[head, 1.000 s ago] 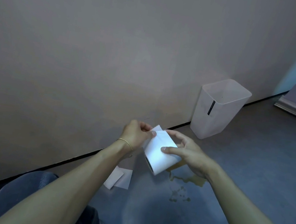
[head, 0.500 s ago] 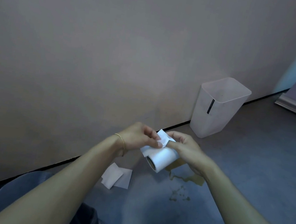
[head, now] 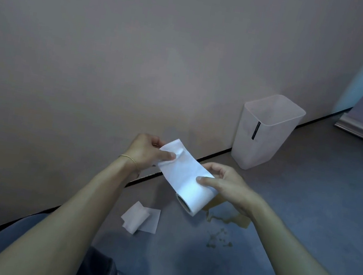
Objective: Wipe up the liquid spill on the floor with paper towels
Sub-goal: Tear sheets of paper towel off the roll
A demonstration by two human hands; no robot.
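A roll of paper towel [head: 193, 194] was held above the floor [head: 305, 214] by both hands. The right hand [head: 227, 186] was closed around the far end of the roll, its thumb pressed flat on the outer sheet. The left hand [head: 148, 150] was pinched shut on the free end of the sheet [head: 178, 160], which was drawn out from the roll up and to the left of the right grip. A thin bracelet [head: 129, 159] was seen on the left wrist.

The spill [head: 228, 218], a yellowish puddle, was found on the floor directly beneath the right grip, partly hidden by that hand and the roll. Smaller droplets [head: 218, 237] were scattered nearer the person, below the puddle.

Two loose paper towel pieces [head: 140, 219] were lying on the floor below the left grip, overlapping each other, apart from the puddle.

A translucent waste bin [head: 266, 131] was set upright against the wall [head: 142, 49], beyond and to the right of the right grip. Only a few small dark specks could be made out inside it; what they were could not be told. A black strip label [head: 256, 130] was borne on its front face.
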